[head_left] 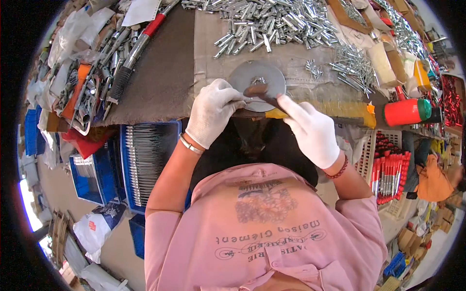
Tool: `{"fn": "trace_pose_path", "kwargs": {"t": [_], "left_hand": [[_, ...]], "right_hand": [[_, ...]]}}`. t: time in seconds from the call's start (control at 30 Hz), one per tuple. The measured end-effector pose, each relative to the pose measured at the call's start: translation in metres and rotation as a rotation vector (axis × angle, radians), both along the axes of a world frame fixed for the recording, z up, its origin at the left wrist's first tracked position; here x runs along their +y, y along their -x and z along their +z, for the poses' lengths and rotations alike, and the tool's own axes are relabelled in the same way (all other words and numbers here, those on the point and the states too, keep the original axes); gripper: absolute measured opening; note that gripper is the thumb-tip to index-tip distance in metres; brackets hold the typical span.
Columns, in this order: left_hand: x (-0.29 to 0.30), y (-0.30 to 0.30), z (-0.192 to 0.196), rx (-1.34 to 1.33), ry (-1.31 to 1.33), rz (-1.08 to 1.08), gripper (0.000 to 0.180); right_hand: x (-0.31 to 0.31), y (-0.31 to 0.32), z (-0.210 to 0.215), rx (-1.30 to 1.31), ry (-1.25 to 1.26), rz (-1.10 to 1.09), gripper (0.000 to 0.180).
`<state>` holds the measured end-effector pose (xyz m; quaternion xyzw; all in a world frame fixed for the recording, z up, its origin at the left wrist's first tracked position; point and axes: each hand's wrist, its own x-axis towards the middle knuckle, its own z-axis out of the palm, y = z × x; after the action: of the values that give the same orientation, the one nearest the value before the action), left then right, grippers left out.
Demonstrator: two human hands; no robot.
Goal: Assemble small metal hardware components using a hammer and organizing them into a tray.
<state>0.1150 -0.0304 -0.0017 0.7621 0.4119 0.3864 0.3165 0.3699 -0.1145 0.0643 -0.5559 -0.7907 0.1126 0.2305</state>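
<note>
My left hand (213, 110), in a white glove, is closed in a pinch at the near left rim of a round grey metal dish (238, 72). What its fingertips hold is a small piece, too small to make out. My right hand (310, 131), also gloved, is closed on a small brown hammer (256, 90), its head over the dish and close to my left fingertips. The handle is mostly hidden by my right fingers. Small silver metal parts (258, 80) lie in the middle of the dish.
A heap of silver metal sleeves (276, 22) covers the far bench. Loose silver pins (352, 68) lie right. At left lie long tools, including a red-and-black-handled bar (138, 51). Blue crates of rods (138, 165) stand below left; red-handled tools (388, 174) below right.
</note>
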Motion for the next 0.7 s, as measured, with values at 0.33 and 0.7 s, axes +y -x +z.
{"fn": "trace_pose_path", "kwargs": {"t": [0.33,0.7], "left_hand": [[0.003,-0.001,0.005,-0.03,-0.001,-0.012,0.012],[0.0,-0.001,0.002,-0.021,0.044,-0.003,0.014]], "right_hand": [[0.04,-0.012,-0.015,0.1,0.013,-0.045,0.048],[0.025,0.011,-0.014,-0.311,-0.241,0.118,0.033]]}}
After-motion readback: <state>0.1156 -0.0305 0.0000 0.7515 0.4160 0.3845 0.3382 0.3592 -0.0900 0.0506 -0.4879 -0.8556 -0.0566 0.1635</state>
